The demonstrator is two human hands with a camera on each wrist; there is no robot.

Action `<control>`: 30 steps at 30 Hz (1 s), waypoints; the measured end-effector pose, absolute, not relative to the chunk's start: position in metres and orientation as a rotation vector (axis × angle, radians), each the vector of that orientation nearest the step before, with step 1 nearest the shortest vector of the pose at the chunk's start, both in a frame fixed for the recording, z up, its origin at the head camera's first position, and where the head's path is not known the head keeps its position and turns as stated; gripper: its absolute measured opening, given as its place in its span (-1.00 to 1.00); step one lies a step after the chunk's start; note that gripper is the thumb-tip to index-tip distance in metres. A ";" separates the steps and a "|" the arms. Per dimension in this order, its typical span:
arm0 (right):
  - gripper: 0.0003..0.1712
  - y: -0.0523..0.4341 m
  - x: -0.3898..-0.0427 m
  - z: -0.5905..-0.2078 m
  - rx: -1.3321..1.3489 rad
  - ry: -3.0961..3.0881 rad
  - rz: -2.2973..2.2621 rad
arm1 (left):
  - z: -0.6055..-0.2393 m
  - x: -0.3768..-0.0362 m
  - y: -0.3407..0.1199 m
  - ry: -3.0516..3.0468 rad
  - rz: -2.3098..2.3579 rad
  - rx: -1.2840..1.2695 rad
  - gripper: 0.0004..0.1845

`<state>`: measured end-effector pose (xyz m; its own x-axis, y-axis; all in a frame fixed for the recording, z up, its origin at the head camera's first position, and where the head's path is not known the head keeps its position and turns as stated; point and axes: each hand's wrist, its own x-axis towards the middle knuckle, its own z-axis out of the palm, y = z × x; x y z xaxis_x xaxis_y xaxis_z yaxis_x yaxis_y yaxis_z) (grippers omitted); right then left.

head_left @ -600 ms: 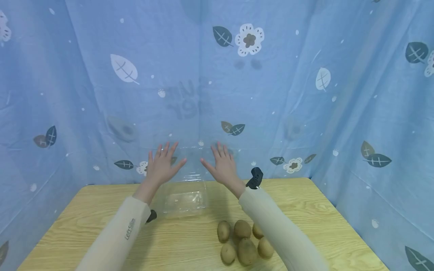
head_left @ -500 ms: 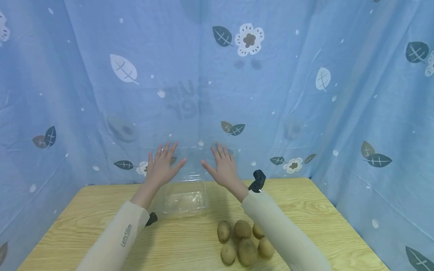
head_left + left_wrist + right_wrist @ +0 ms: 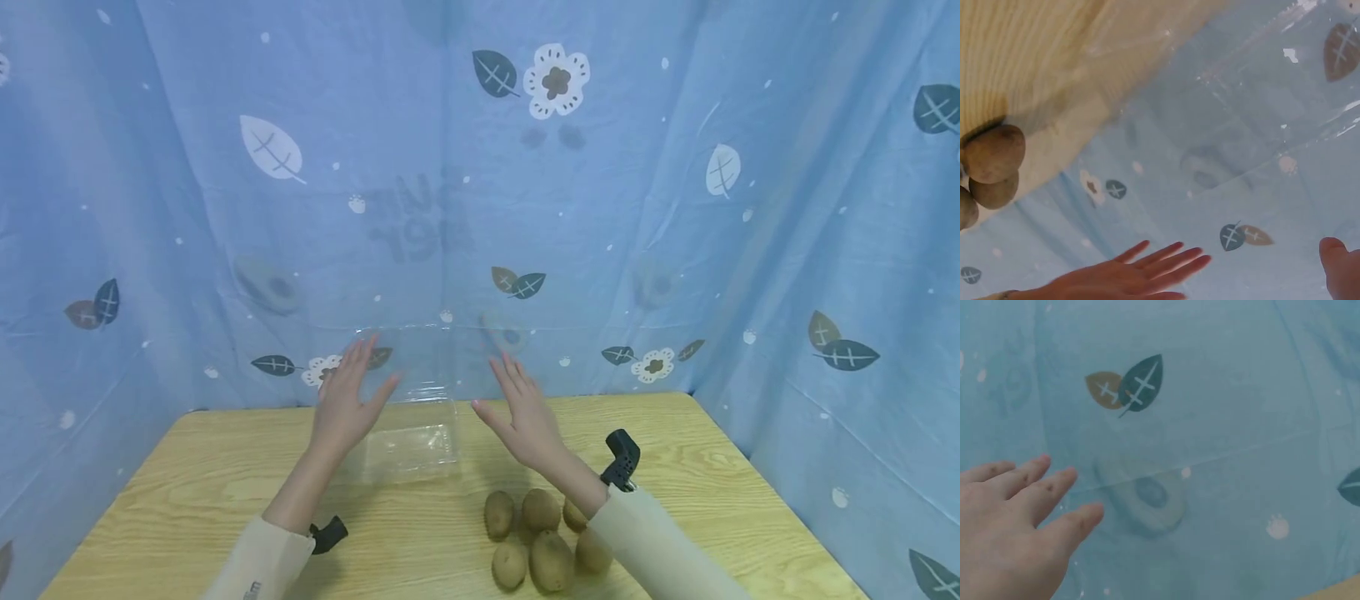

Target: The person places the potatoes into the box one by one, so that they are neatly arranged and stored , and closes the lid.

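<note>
A clear plastic clamshell box (image 3: 408, 446) sits on the wooden table (image 3: 187, 467), its see-through lid (image 3: 431, 354) standing upright against the curtain. My left hand (image 3: 347, 398) hovers at the box's left side with straight, spread fingers and holds nothing. My right hand (image 3: 523, 408) hovers to the right of the box, fingers straight, also empty; in the right wrist view the right hand (image 3: 1019, 528) shows against the curtain. Several brown kiwis (image 3: 536, 533) lie in a cluster just below the right wrist. The kiwis (image 3: 991, 156) also appear at the left of the left wrist view.
A blue curtain with leaf and flower prints (image 3: 555, 167) closes in the table at the back and on both sides. Black camera mounts (image 3: 621, 458) sit on both wrists. Bare wood shows left of the box and at the table's right end.
Both hands have dropped and drawn back from the lid toward me. The right hand has shifted right, closer to the kiwis. Fingers remain straight and empty.
</note>
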<state>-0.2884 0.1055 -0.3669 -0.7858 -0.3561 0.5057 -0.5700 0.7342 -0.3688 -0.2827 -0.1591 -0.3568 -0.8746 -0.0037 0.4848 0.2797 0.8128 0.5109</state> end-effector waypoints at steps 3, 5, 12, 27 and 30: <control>-0.23 0.112 -0.279 -0.371 0.711 -2.526 0.727 | -0.362 -0.277 -0.164 -2.500 -0.878 -0.202 -0.23; -0.24 0.116 -0.274 -0.373 0.717 -2.516 0.729 | -0.365 -0.275 -0.167 -2.486 -0.945 -0.197 -0.24; -0.26 0.125 -0.264 -0.390 0.762 -2.511 0.861 | -0.377 -0.262 -0.173 -2.468 -1.207 -0.070 -0.30; -0.47 0.130 -0.253 -0.410 0.728 -2.582 1.025 | -0.417 -0.253 -0.179 -2.326 -1.609 0.206 -0.44; -0.47 0.130 -0.249 -0.411 0.731 -2.641 1.025 | -0.423 -0.251 -0.180 -2.272 -1.648 0.259 -0.49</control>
<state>-0.2493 0.1301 -0.4113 -0.8532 -0.3710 0.3667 -0.5213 0.6338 -0.5715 -0.2511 -0.1800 -0.4233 -0.9319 -0.3299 0.1507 0.0409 0.3173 0.9474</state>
